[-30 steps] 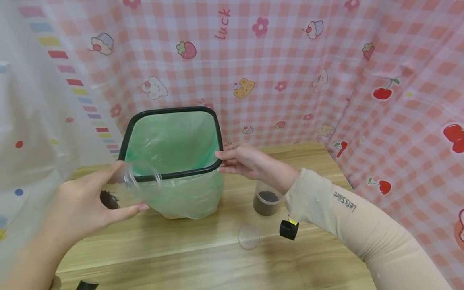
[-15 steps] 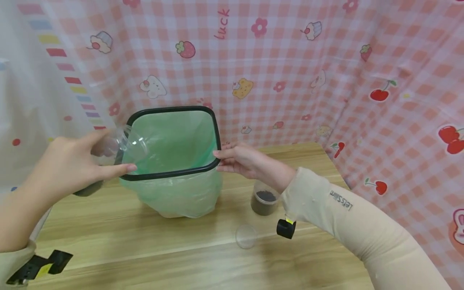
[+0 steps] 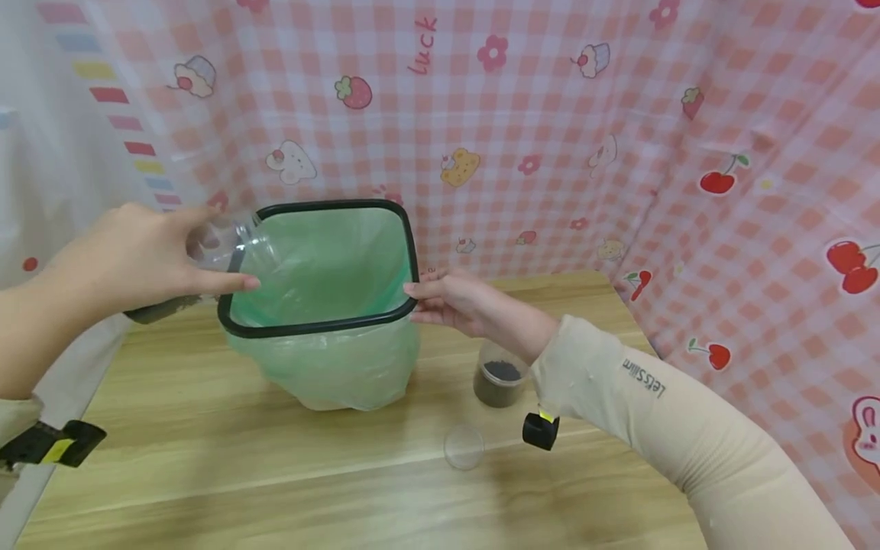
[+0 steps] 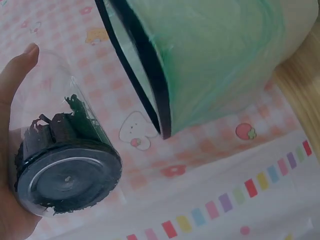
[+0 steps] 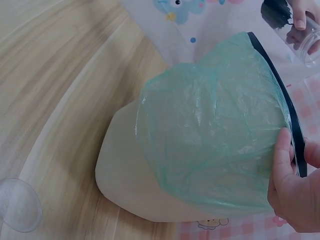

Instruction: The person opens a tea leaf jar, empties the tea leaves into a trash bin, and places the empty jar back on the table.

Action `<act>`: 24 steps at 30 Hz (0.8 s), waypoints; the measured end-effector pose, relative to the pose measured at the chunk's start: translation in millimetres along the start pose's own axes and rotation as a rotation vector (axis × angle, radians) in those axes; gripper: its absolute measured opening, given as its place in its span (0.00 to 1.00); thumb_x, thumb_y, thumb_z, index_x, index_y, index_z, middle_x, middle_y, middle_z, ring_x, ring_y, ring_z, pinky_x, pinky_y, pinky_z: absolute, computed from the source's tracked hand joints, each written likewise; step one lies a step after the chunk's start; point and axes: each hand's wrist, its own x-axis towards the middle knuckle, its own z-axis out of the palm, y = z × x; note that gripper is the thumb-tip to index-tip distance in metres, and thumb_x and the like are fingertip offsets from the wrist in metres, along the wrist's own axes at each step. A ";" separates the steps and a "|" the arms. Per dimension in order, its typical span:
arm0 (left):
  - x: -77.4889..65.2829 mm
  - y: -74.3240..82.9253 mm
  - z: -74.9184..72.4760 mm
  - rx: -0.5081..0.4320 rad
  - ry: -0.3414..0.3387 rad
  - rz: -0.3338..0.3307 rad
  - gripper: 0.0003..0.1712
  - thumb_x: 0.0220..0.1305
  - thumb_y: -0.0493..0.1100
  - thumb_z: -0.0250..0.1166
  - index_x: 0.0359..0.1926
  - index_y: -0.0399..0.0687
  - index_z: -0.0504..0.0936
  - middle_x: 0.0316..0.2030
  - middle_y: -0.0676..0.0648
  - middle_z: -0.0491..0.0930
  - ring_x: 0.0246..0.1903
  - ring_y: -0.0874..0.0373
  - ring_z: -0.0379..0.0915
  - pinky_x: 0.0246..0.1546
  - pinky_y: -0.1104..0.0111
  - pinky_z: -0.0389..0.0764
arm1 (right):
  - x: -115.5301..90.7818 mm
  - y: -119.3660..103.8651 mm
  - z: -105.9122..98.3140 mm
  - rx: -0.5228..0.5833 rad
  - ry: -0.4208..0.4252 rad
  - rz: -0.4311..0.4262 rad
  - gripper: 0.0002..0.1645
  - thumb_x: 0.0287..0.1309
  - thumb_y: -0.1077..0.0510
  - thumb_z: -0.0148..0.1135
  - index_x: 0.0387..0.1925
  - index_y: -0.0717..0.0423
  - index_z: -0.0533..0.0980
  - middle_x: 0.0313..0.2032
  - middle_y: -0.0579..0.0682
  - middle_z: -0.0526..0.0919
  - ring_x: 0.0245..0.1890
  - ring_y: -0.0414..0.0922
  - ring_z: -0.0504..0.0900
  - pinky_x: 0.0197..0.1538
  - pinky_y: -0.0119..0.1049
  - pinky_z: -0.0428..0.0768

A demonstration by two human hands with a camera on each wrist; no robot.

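My left hand (image 3: 134,256) holds a clear plastic jar (image 3: 237,238) tilted sideways, its open mouth over the left rim of a bin. Dark, shredded-looking stuff (image 4: 60,130) lies packed toward the jar's bottom, as the left wrist view shows. The bin (image 5: 125,165) is pale, with a black rim (image 3: 316,330) and a thin green bag (image 3: 337,367) lining it and hanging over its outside. With thumb and fingers my right hand (image 3: 457,304) pinches the rim at the bin's right side. The inside bottom of the bin is hidden.
Right of the bin stands a clear tub (image 3: 498,386) of dark grains, below my right forearm. A round clear lid (image 3: 464,447) lies flat on the wooden table (image 3: 309,489). A pink checked curtain (image 3: 536,99) hangs close behind and at the right.
My left hand has lifted the jar, from in front of the bin's near left corner up and back to its left rim. The right hand stays on the rim.
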 end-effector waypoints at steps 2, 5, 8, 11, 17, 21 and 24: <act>3.2 -1.9 -3.4 0.004 -0.017 -0.007 0.57 0.42 0.73 0.66 0.64 0.39 0.66 0.31 0.42 0.80 0.18 0.55 0.68 0.20 0.64 0.67 | 0.0 -0.4 -0.2 -0.003 0.002 0.000 0.02 0.62 0.66 0.55 0.35 0.63 0.71 0.26 0.51 0.76 0.25 0.40 0.75 0.41 0.33 0.80; 7.3 -4.5 -6.4 0.016 -0.039 -0.016 0.57 0.43 0.74 0.64 0.66 0.44 0.63 0.30 0.45 0.79 0.20 0.53 0.68 0.21 0.63 0.67 | 0.3 -0.7 -0.2 -0.008 0.005 0.003 0.02 0.62 0.66 0.55 0.35 0.63 0.70 0.27 0.51 0.75 0.25 0.40 0.75 0.42 0.33 0.80; 11.1 -7.4 -6.5 0.038 -0.064 -0.019 0.59 0.43 0.75 0.63 0.68 0.44 0.61 0.34 0.42 0.80 0.25 0.51 0.72 0.24 0.59 0.71 | 1.1 -0.6 -0.1 -0.008 0.007 0.008 0.02 0.62 0.66 0.55 0.34 0.62 0.71 0.27 0.51 0.74 0.25 0.40 0.75 0.43 0.33 0.80; 15.0 -9.6 -4.9 0.062 -0.100 -0.019 0.61 0.44 0.76 0.61 0.67 0.38 0.60 0.41 0.37 0.80 0.30 0.48 0.75 0.30 0.54 0.74 | 2.2 -0.4 -0.3 -0.002 0.011 0.012 0.03 0.62 0.66 0.56 0.33 0.62 0.71 0.26 0.51 0.75 0.26 0.41 0.75 0.44 0.34 0.80; 20.8 -10.3 -4.8 0.070 -0.134 0.001 0.61 0.44 0.76 0.61 0.66 0.34 0.62 0.42 0.32 0.78 0.26 0.49 0.74 0.28 0.55 0.75 | 2.1 -1.0 -0.6 0.005 0.009 0.013 0.03 0.61 0.66 0.56 0.31 0.63 0.72 0.27 0.52 0.76 0.27 0.41 0.76 0.46 0.36 0.79; 23.8 -7.2 -8.0 0.082 -0.120 0.036 0.59 0.43 0.75 0.63 0.66 0.38 0.62 0.32 0.39 0.79 0.23 0.51 0.71 0.26 0.57 0.74 | 1.7 -1.8 -0.3 0.005 0.015 0.019 0.03 0.61 0.66 0.56 0.31 0.62 0.72 0.27 0.52 0.76 0.27 0.41 0.76 0.46 0.36 0.79; 26.0 -4.7 -10.1 0.098 -0.128 0.056 0.59 0.43 0.75 0.62 0.67 0.40 0.61 0.27 0.44 0.76 0.23 0.51 0.69 0.25 0.57 0.72 | 1.8 -1.8 0.0 0.005 0.013 0.018 0.03 0.62 0.66 0.56 0.31 0.62 0.73 0.27 0.52 0.77 0.27 0.41 0.76 0.45 0.35 0.80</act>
